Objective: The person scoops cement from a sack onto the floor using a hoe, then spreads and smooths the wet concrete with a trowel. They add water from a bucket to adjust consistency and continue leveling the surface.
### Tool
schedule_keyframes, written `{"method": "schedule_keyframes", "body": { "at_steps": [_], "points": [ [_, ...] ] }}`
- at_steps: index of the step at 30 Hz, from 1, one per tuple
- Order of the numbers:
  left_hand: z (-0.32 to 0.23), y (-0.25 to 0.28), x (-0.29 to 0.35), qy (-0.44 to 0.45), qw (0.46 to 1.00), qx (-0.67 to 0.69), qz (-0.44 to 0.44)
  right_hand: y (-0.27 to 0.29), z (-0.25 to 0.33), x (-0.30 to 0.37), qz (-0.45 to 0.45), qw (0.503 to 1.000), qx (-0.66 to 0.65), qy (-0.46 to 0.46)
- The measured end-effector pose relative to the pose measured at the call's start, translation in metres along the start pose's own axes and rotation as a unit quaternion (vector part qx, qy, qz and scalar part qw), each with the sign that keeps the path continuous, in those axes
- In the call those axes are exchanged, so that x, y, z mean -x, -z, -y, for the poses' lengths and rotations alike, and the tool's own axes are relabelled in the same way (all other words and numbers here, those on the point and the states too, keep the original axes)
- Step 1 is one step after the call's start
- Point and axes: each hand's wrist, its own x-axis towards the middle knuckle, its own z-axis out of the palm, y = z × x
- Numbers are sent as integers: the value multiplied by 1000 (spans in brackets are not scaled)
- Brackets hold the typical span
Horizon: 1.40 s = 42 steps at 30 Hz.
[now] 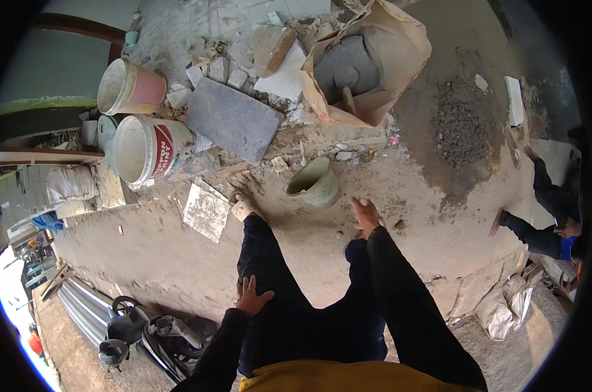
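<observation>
My left hand rests on my left thigh with its fingers spread, holding nothing. My right hand reaches forward beside my right knee, fingers stretched out and nothing visible in them. Just ahead of it, on the dusty ground, lies a grey-green rounded vessel, tipped on its side and shaped like a hard hat or a bucket cut short; a small gap separates it from my fingers. Beyond it stands an open brown paper sack holding grey powder, with a handle-like piece sticking up inside.
At the left, a white paint bucket and a pinkish bucket lie tilted. A grey slab, broken tiles and rubble surround them. Dark damp mix spreads at the right. Another person's legs show there. A motorbike stands behind left.
</observation>
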Motion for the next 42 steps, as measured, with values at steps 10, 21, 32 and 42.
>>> {"method": "schedule_keyframes", "body": {
  "at_steps": [10,21,32,42],
  "points": [
    [101,76,-83,-103,976,32,-188,-155,24,-162,-67,984,164,-5],
    [157,299,-100,-307,767,536,-175,-355,151,174,95,946,177,253],
    [240,554,-76,-253,758,262,-541,-563,332,225,218,887,242,327],
    [296,577,-138,-114,772,376,-499,-646,355,199,68,708,378,593]
  ]
}}
